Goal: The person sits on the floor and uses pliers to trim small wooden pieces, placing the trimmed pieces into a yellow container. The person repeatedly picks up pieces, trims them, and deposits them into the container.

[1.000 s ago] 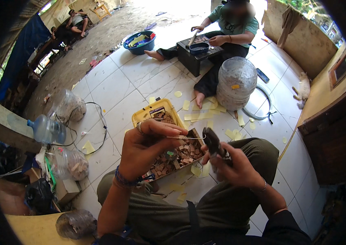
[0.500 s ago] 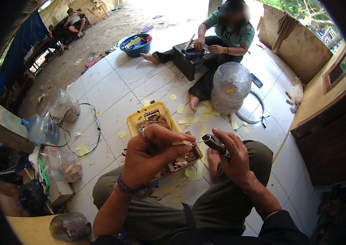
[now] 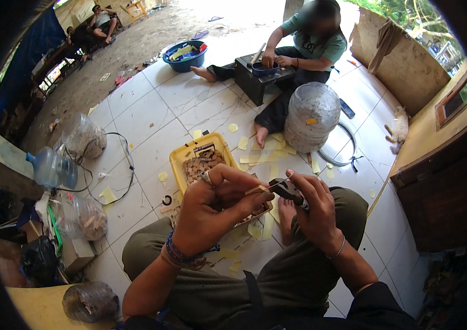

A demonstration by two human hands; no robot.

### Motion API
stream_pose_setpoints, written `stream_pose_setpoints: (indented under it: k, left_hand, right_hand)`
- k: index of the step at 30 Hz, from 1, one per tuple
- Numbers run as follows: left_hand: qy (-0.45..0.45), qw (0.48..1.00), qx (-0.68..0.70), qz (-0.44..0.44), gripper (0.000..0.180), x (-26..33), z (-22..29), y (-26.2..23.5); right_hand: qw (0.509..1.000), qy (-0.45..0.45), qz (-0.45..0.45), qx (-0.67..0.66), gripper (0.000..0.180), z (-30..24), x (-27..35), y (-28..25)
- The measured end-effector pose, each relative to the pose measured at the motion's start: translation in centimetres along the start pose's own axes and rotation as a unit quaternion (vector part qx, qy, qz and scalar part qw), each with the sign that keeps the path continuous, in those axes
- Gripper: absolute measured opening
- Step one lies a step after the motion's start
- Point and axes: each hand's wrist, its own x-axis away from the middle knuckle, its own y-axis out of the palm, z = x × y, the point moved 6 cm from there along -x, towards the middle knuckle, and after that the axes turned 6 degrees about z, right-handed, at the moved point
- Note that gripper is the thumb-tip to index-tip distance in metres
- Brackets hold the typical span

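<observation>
My left hand [image 3: 214, 212] pinches a small flat wooden piece [image 3: 256, 190] between thumb and fingers; a ring and a blue bead bracelet show on that hand and wrist. My right hand [image 3: 315, 212] grips a small dark tool [image 3: 287, 190] whose tip meets the wooden piece. Both hands hover over my crossed legs in olive trousers. Just beyond them a yellow tray [image 3: 181, 159] with several small brown wooden pieces lies on the white tiled floor.
A person sits opposite at a black box [image 3: 255, 82] with a dark bowl. A large clear bag [image 3: 311, 115] stands beside them. Yellow paper scraps litter the tiles. At left are clear jars [image 3: 79, 217], a water bottle [image 3: 52, 168], a black cable. A blue basin [image 3: 186, 55] is far back.
The view has shifted a little, with my hands now lower and more central. The hands stay together on the wooden piece and tool; the fingers have only slightly shifted.
</observation>
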Motion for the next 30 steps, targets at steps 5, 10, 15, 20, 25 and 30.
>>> stream_pose_setpoints:
  k: [5, 10, 15, 20, 25, 30]
  left_hand:
    - [-0.015, 1.000, -0.002, -0.005, 0.024, -0.1, -0.2, -0.1]
    - [-0.033, 0.999, -0.003, -0.004, 0.025, -0.2, -0.5, 0.1]
    - [-0.075, 0.997, 0.034, -0.009, 0.026, -0.3, -0.6, 0.4]
    - [-0.144, 0.984, 0.092, -0.044, 0.026, -0.3, -1.2, 0.2]
    - [-0.256, 0.947, 0.185, -0.056, 0.024, 0.1, -3.0, -0.1]
    - [-0.203, 0.963, 0.172, -0.046, 0.030, 0.0, -3.0, 0.3]
  right_hand:
    - [1.000, 0.001, -0.001, 0.013, 0.088, 0.0, 0.1, -0.2]
    - [1.000, -0.001, 0.002, 0.009, 0.089, 0.0, 0.1, -0.3]
    - [1.000, 0.000, -0.004, 0.017, 0.090, 0.1, 0.2, -0.4]
    - [1.000, -0.006, -0.003, 0.023, 0.091, 0.1, 0.1, -0.5]
    - [0.999, -0.009, -0.018, 0.026, 0.091, 0.0, 0.2, -0.4]
    - [0.999, -0.006, -0.020, 0.040, 0.090, 0.1, 0.2, -0.3]
